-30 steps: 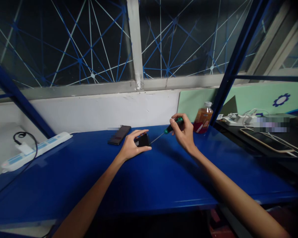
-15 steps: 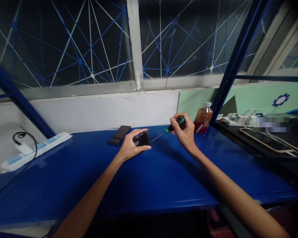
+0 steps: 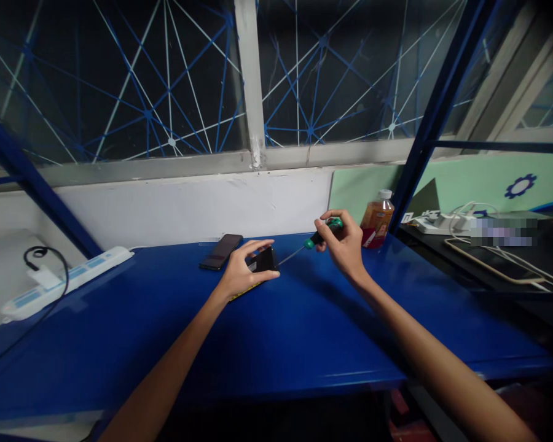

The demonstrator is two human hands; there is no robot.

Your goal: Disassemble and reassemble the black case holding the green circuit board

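My left hand point(image 3: 242, 270) is closed around a small black box-like device point(image 3: 265, 260), fingers along its far side and thumb along the near side. A yellow strip point(image 3: 245, 291) shows beneath that hand; what it belongs to is mostly hidden. In my right hand point(image 3: 345, 245) is a screwdriver point(image 3: 309, 242) with a green and black handle, tilted down to the left. Its thin shaft reaches the right end of the black device, and the tip appears to touch there. Behind my left hand a dark smartphone point(image 3: 222, 252) lies flat.
The blue table point(image 3: 276, 344) runs up to a white wall below windows. At the back right stands a bottle point(image 3: 378, 220) of reddish drink. A white power strip point(image 3: 80, 273) with a plugged-in black cable lies left. Another phone point(image 3: 493, 261) and cables rest on a black surface at right.
My right hand has shifted very slightly and the screwdriver handle looks turned a little. The left hand and the black device stay in place.
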